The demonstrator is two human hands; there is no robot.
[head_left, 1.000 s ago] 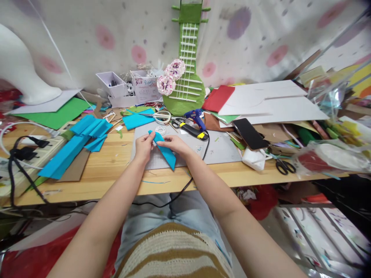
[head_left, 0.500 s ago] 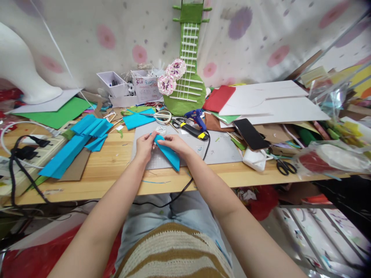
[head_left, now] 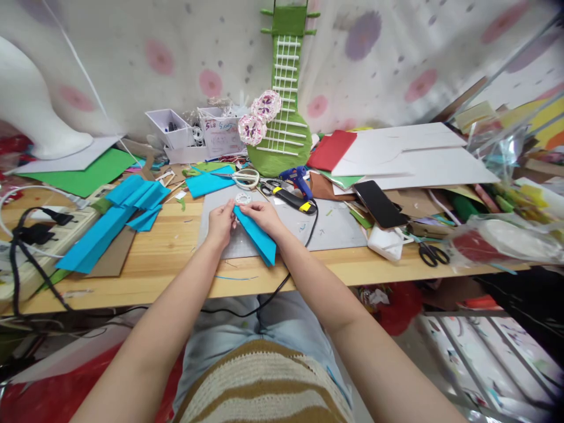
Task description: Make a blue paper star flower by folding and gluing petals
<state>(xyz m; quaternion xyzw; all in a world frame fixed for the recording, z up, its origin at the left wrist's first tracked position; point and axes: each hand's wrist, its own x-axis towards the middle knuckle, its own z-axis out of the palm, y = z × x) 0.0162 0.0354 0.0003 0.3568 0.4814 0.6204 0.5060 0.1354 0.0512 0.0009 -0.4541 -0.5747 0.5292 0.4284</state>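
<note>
Blue strip [head_left: 259,236]; far end in grip [head_left: 264,217]

A knitted top [head_left: 264,385] fills the near edge, its wide, wavy bands alternating mustard brown and cream, the cream ones open-textured. Just beyond it show pale, faded blue trousers [head_left: 286,320], softly creased. Left hand [head_left: 221,225], right hand [head_left: 263,217] and both forearms [head_left: 152,326] are bare.

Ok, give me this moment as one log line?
left hand: holding blue paper | right hand: also holding it | beneath: mat | beyond: glue gun
</note>
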